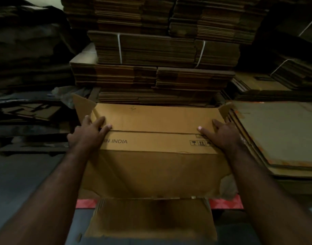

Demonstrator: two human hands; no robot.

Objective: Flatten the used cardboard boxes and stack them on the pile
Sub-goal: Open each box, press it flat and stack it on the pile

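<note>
A tan cardboard box (151,156) printed "IN INDIA" lies in front of me, its flaps spread out toward me and away. My left hand (89,132) lies flat on the box's left end, fingers straight across the fold line. At the right end my right hand (220,135) presses down, fingers extended. A pile of flattened cardboard sheets (279,131) sits just right of the box.
Tall strapped bundles of flat cardboard (160,50) rise directly behind the box. Dark heaps of cardboard (27,50) fill the left side. A red patterned strip (226,203) shows under the box. Grey floor (27,183) lies at lower left.
</note>
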